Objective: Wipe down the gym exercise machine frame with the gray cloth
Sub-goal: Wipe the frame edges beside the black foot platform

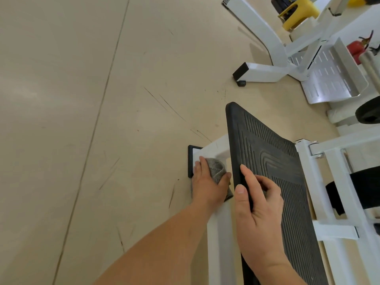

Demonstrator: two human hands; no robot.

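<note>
Gray cloth (216, 168): 1, left hand (207, 186) grips | black footplate (273, 157): 1, right hand (261, 219) grips

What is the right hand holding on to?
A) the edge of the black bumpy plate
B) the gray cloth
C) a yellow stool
A: the right hand has its thumb and fingers curled round the edge of the black bumpy plate, while the left hand holds the gray cloth against the white frame.
</note>
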